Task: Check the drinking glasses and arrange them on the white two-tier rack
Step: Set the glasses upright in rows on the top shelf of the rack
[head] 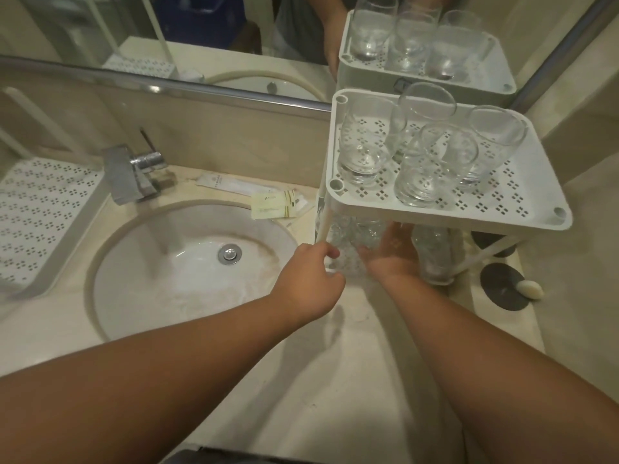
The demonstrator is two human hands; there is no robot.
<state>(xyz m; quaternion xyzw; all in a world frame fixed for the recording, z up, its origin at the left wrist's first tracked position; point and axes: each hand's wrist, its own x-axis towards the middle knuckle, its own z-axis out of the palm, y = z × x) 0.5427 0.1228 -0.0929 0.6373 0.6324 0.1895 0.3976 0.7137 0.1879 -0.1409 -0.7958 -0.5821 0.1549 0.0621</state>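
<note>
— Four glasses (365,152) stand on the rack's (522,226) top tier at two o'clock, more beneath it.
— And the hands?
— Left hand (310,279) pinches the rack's front post; right hand (393,252) reaches under, fingers spread beside a lower glass (433,256).

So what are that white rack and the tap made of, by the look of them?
The white two-tier rack looks like moulded plastic: matte, with rounded corners and punched patterns of small holes. The tap appears to be chromed or polished metal, judging by its bright mirror-like reflections and sharp square edges.
</note>
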